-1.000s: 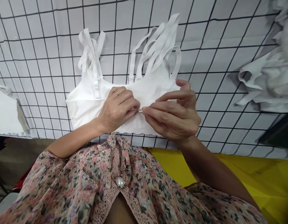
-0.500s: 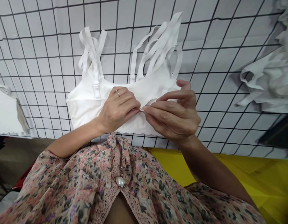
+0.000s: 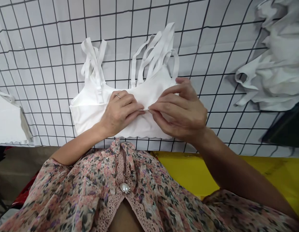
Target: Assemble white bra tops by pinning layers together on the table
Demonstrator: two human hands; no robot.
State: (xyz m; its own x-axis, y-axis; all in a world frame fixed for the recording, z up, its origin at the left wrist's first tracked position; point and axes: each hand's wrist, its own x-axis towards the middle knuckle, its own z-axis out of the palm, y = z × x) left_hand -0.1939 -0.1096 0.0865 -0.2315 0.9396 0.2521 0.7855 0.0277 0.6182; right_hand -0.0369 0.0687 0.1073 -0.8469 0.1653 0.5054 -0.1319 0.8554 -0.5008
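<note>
Both curled, left hand [image 3: 120, 113] and right hand [image 3: 183, 113] pinch the white bra [image 3: 87, 111].

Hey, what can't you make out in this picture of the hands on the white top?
1. Head view: small item pinched between left hand and right hand on the white top, too small, covered by fingertips.
2. White garment at left, cut by the edge.
3. Dark shape at right, cut by the edge, unidentifiable.

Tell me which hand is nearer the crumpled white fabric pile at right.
Right. The right hand, on the white top, sits left of the pile; the left hand farther left.
</note>
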